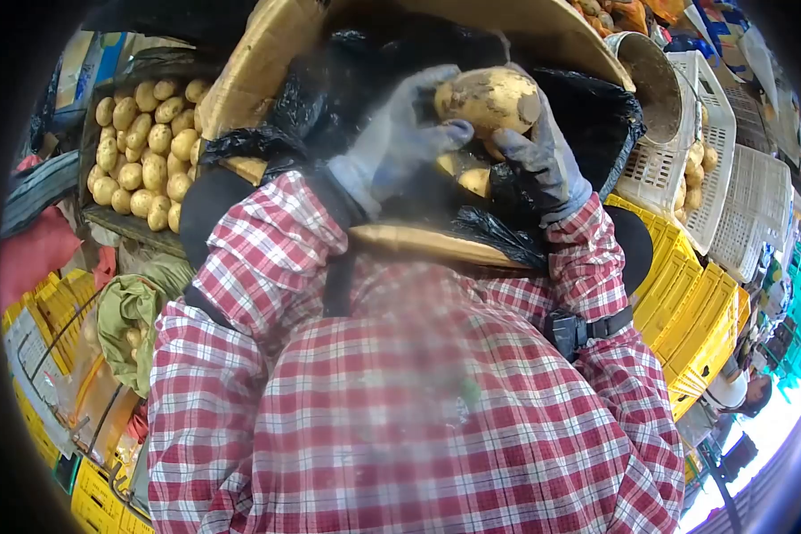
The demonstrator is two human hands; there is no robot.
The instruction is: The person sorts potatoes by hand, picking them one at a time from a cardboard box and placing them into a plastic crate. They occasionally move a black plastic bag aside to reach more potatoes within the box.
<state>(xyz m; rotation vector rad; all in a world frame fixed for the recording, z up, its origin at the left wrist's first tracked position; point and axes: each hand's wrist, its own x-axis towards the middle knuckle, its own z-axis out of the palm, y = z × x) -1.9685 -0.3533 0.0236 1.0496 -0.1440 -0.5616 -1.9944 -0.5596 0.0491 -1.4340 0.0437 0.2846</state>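
A large yellow-brown potato (487,100), with a dark patch on its right end, is held up between my gloved hands. My left hand (400,133) curls round its left side, thumb underneath. On its right side and underside rests my right hand (547,147), fingers bent. Both gloves are grey-blue. Below them is a cardboard box (436,242) lined with a black plastic bag (587,111). Inside the box, beneath the held potato, a few lighter potato surfaces (474,182) show.
On the left stands a crate of potatoes (147,147), with a green sack (129,325) below it. White baskets (707,169), a bucket (654,84) and yellow crates (694,307) are at the right. A person (743,392) is at the far lower right.
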